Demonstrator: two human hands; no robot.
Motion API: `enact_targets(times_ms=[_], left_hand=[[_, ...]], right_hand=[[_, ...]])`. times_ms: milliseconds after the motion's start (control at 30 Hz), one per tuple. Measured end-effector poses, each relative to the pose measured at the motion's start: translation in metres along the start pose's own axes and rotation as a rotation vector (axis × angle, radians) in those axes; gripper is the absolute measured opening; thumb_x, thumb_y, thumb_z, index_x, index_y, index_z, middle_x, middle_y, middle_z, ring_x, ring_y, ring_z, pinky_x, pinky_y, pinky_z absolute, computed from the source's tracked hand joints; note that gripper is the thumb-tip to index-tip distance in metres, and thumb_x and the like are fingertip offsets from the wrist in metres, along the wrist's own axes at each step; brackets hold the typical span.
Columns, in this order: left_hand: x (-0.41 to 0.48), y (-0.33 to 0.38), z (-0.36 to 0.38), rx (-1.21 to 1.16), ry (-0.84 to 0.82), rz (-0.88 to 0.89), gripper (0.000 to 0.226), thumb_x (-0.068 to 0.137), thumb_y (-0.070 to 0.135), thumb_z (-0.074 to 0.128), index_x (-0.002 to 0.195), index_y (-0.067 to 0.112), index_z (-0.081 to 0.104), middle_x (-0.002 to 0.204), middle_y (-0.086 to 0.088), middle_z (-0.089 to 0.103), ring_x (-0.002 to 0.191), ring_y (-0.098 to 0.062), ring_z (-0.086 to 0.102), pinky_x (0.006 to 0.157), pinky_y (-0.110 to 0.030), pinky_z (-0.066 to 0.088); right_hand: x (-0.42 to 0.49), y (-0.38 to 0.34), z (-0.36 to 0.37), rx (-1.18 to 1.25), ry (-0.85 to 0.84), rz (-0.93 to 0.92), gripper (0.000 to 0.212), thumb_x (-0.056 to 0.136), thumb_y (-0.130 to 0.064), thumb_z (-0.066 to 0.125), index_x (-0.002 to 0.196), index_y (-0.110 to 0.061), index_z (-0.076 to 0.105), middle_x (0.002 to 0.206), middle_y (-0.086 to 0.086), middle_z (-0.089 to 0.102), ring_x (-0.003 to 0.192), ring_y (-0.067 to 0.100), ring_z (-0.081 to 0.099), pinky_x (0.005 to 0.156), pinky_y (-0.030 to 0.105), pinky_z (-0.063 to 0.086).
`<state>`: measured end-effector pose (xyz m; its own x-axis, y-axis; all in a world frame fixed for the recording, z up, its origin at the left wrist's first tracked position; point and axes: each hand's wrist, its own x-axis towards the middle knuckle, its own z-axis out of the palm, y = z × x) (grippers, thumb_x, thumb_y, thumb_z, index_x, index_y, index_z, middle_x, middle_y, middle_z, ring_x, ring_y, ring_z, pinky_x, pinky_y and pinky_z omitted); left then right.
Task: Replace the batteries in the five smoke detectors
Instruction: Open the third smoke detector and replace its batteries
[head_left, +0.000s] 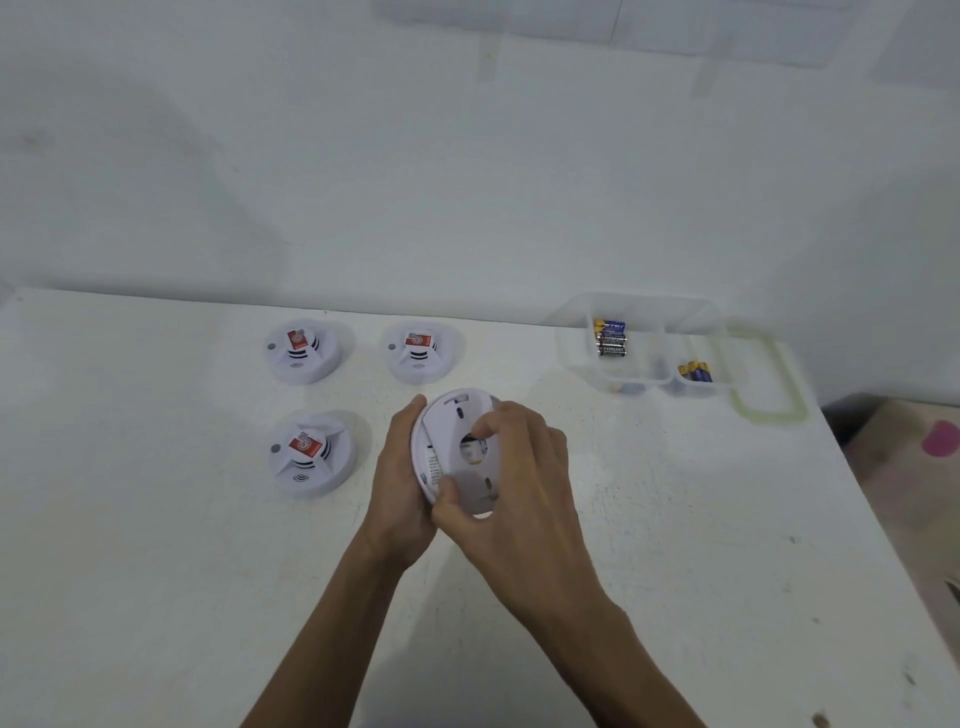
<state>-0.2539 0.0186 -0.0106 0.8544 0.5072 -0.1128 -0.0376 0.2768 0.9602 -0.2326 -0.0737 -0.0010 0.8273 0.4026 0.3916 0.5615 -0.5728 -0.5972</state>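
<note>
Head view: looked down on a white counter (156, 571). Left hand (402, 493) cupped round the upturned smoke detector (457, 452), right hand (514, 483) gripped its back plate from above. Left of them, three more detectors (306, 351) face up; right, clear tray (576, 358) with batteries (611, 339).

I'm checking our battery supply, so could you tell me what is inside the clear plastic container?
The clear container holds batteries in its larger compartment and a few more in a smaller one. An exact count is hidden by overlap and blur.
</note>
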Motion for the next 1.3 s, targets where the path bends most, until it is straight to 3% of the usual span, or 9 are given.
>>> enact_targets(times_ms=[167, 267, 400, 600, 700, 800, 933, 1133, 1300], left_hand=[[0.001, -0.002, -0.003, -0.130, -0.021, -0.117, 0.041, 0.102, 0.021, 0.016, 0.090, 0.022, 0.055, 0.062, 0.011, 0.071, 0.058, -0.003, 0.068, 0.053, -0.015, 0.054], [0.000, -0.002, -0.002, -0.087, -0.037, -0.114, 0.040, 0.103, 0.015, 0.016, 0.091, 0.022, 0.053, 0.062, 0.015, 0.071, 0.060, 0.000, 0.067, 0.055, -0.013, 0.054], [-0.003, 0.000, 0.001, -0.012, -0.055, -0.065, 0.039, 0.102, 0.004, 0.017, 0.090, 0.024, 0.049, 0.062, 0.025, 0.068, 0.062, 0.009, 0.065, 0.055, -0.007, 0.049], [0.002, -0.003, -0.003, -0.031, -0.057, -0.045, 0.039, 0.103, 0.006, 0.017, 0.093, 0.023, 0.051, 0.065, 0.020, 0.070, 0.065, 0.003, 0.067, 0.056, -0.009, 0.051], [0.005, -0.010, -0.006, -0.096, -0.038, -0.092, 0.038, 0.102, 0.018, 0.018, 0.100, 0.023, 0.056, 0.086, 0.004, 0.071, 0.075, -0.005, 0.069, 0.068, -0.018, 0.056], [0.006, -0.014, -0.006, -0.121, -0.011, -0.101, 0.035, 0.101, 0.021, 0.020, 0.105, 0.025, 0.054, 0.104, -0.002, 0.063, 0.090, -0.013, 0.066, 0.088, -0.032, 0.052], [0.009, -0.020, -0.008, -0.178, -0.026, -0.135, 0.040, 0.102, 0.023, 0.015, 0.102, 0.024, 0.055, 0.098, 0.000, 0.065, 0.083, -0.009, 0.066, 0.078, -0.024, 0.055], [0.014, -0.028, -0.021, -0.232, -0.100, -0.203, 0.043, 0.098, 0.037, 0.026, 0.108, 0.019, 0.064, 0.099, -0.007, 0.073, 0.087, -0.024, 0.068, 0.078, -0.037, 0.056], [0.015, -0.025, -0.022, -0.250, -0.129, -0.258, 0.045, 0.088, 0.044, 0.037, 0.116, 0.017, 0.060, 0.109, -0.013, 0.069, 0.098, -0.037, 0.062, 0.089, -0.059, 0.046]], right_hand=[[0.000, 0.005, -0.007, 0.058, -0.134, -0.041, 0.060, 0.067, -0.046, 0.067, 0.115, -0.030, 0.034, 0.114, 0.002, 0.060, 0.096, 0.010, 0.046, 0.078, 0.014, 0.041], [-0.003, 0.005, -0.002, 0.017, -0.074, -0.006, 0.060, 0.066, -0.050, 0.063, 0.114, -0.024, 0.037, 0.106, 0.007, 0.064, 0.089, 0.018, 0.057, 0.074, 0.023, 0.047], [-0.004, 0.002, -0.005, 0.029, -0.158, 0.016, 0.059, 0.069, -0.045, 0.062, 0.115, -0.031, 0.030, 0.119, 0.005, 0.057, 0.102, 0.011, 0.042, 0.081, 0.033, 0.053], [0.001, 0.004, -0.013, 0.080, -0.205, 0.004, 0.060, 0.068, -0.045, 0.065, 0.118, -0.031, 0.034, 0.122, -0.002, 0.051, 0.103, 0.008, 0.040, 0.079, 0.008, 0.035], [0.005, 0.008, -0.021, 0.182, -0.259, 0.165, 0.077, 0.070, -0.050, 0.071, 0.133, -0.028, 0.033, 0.125, -0.010, 0.041, 0.110, 0.004, 0.041, 0.083, 0.005, 0.041], [0.009, 0.008, -0.022, 0.136, -0.248, 0.235, 0.082, 0.070, -0.054, 0.073, 0.136, -0.027, 0.033, 0.123, -0.010, 0.041, 0.111, 0.006, 0.043, 0.073, -0.001, 0.034], [0.007, 0.003, -0.023, 0.126, -0.277, 0.294, 0.070, 0.074, -0.046, 0.074, 0.131, -0.026, 0.039, 0.115, -0.012, 0.039, 0.109, 0.006, 0.043, 0.079, 0.006, 0.038], [0.023, 0.018, -0.042, 0.455, -0.348, 0.355, 0.009, 0.086, -0.019, 0.067, 0.095, -0.018, 0.067, 0.090, -0.009, 0.069, 0.077, 0.000, 0.062, 0.061, 0.011, 0.050], [0.024, 0.025, -0.043, 0.538, -0.332, 0.377, 0.014, 0.090, -0.010, 0.060, 0.091, -0.018, 0.071, 0.084, -0.011, 0.072, 0.071, 0.000, 0.061, 0.061, 0.014, 0.048]])
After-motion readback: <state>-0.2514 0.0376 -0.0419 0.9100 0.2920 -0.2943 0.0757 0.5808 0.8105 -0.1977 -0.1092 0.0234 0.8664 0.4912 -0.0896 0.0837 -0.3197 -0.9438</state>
